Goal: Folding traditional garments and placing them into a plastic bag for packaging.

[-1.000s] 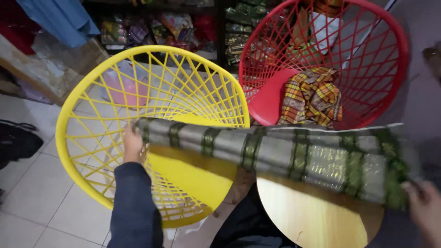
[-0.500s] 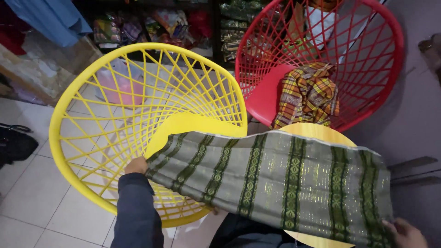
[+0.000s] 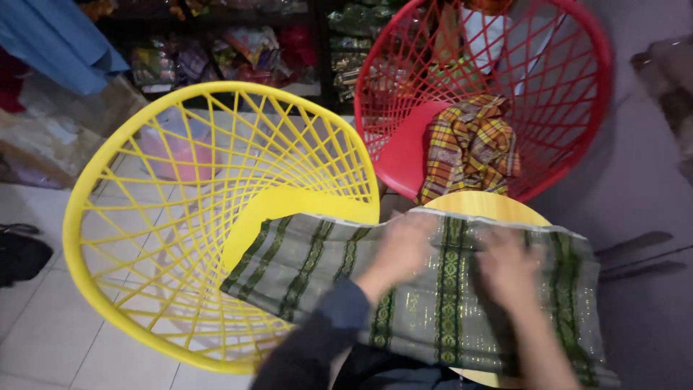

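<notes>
- left hand (image 3: 401, 249) and right hand (image 3: 507, 269) moved off the cloth's ends, now flat on its middle
- green striped cloth (image 3: 426, 289) now lying spread, no longer held up

Dim indoor light, motion blur at centre.
Both hands (image 3: 447, 260) smear badly; shelves at upper left sit dark; faint glare on the floor tiles (image 3: 43, 339).

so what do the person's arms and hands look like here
Both hands are bare, with no gloves, and blurred. The left hand comes out of a long dark navy sleeve that ends at the wrist. The right hand shows a bare forearm with no sleeve in view.
</notes>
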